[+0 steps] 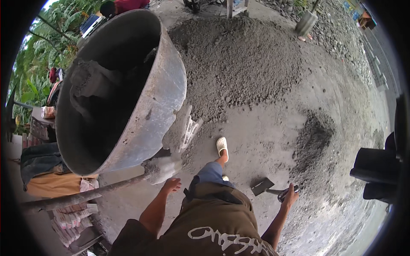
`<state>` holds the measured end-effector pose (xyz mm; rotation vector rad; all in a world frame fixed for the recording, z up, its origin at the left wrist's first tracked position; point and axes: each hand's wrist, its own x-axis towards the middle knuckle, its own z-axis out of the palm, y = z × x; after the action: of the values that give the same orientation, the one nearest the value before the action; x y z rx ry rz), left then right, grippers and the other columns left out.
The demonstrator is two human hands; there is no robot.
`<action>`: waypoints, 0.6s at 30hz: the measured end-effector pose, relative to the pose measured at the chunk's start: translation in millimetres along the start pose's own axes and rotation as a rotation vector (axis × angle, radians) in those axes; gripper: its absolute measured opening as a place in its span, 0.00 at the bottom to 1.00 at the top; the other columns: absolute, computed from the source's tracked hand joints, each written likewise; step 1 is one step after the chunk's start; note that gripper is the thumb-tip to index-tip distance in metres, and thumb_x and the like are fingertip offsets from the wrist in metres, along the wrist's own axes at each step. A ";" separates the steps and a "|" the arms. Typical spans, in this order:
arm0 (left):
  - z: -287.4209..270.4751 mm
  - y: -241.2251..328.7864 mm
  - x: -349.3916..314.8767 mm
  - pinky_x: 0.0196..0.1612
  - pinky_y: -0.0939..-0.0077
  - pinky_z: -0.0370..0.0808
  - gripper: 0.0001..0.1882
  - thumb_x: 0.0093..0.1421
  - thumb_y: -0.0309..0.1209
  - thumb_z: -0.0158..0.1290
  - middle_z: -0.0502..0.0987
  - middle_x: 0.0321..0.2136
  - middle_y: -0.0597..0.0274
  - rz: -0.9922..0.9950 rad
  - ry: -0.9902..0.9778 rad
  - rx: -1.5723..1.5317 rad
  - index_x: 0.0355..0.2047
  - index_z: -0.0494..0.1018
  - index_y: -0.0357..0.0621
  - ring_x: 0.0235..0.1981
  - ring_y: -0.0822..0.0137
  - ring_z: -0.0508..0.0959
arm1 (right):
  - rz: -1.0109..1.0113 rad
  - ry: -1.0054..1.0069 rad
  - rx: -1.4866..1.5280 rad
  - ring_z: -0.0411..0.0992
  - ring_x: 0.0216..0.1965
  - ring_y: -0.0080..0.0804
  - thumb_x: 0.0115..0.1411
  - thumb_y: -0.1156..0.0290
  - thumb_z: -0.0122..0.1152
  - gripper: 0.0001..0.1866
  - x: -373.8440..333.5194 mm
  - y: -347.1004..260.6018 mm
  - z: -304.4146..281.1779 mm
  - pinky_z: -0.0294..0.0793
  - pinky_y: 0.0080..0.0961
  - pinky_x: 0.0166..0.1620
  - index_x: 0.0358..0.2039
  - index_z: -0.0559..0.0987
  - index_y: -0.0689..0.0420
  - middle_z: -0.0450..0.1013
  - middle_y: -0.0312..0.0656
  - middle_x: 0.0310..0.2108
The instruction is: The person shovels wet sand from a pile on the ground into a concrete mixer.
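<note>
Olive shirt nearest. Far left: rough bar slanting up under the mixer drum; drum tilted, mouth to the left, grey residue inside. Left hand just beside the crusted lump at the bar's end: fingers half curled, nothing seen in them, can't tell if fully closed or touching. If drum or bar swings, that hand could get knocked or pinched.

Middle: pale clog on gritty floor, gravel heap beyond. Loose grit underfoot could cause a slip.

Right of the clog: shovel, dark blade toward the feet; can't tell if it's on the floor. Right hand is wrapped round its grip. One-handed, so blade could twist under load, or clip a foot if it slides left.

Further right: darker heap. Uneven edge, trip risk if stepped on.
</note>
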<state>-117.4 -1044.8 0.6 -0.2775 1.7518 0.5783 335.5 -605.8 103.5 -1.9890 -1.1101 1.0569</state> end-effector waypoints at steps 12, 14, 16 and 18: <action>47.6 269.9 122.9 0.25 0.72 0.75 0.18 0.65 0.47 0.51 0.81 0.32 0.64 0.726 0.238 0.088 0.35 0.75 0.44 0.26 0.73 0.80 | -0.155 -0.689 -0.238 0.67 0.13 0.21 0.58 0.64 0.65 0.12 -110.4 -275.3 196.4 0.65 0.22 0.16 0.31 0.75 0.60 0.69 0.36 0.16; 68.6 324.1 143.7 0.27 0.68 0.75 0.19 0.64 0.49 0.51 0.81 0.36 0.63 0.742 0.146 0.092 0.35 0.75 0.44 0.28 0.70 0.79 | -0.236 -0.829 -0.297 0.68 0.15 0.21 0.56 0.64 0.67 0.13 -118.1 -306.7 209.6 0.67 0.21 0.19 0.31 0.75 0.60 0.71 0.36 0.18; 129.1 411.0 124.8 0.31 0.61 0.76 0.22 0.64 0.52 0.51 0.81 0.41 0.62 0.478 -0.164 -0.166 0.38 0.76 0.45 0.32 0.65 0.80 | -0.330 -0.847 -0.337 0.69 0.15 0.21 0.56 0.65 0.67 0.12 -91.6 -330.1 210.3 0.68 0.21 0.20 0.31 0.75 0.60 0.72 0.35 0.19; 154.5 455.1 117.6 0.34 0.58 0.77 0.27 0.64 0.56 0.50 0.79 0.45 0.56 0.393 -0.241 -0.271 0.46 0.73 0.44 0.35 0.55 0.81 | -0.404 -0.928 -0.263 0.70 0.16 0.21 0.56 0.67 0.68 0.12 -70.2 -351.2 211.6 0.68 0.20 0.21 0.31 0.75 0.60 0.72 0.35 0.20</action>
<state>-235.7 -565.4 -31.6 -0.0437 1.4986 1.0923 -5.3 -480.4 306.6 -1.3072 -2.1037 1.7131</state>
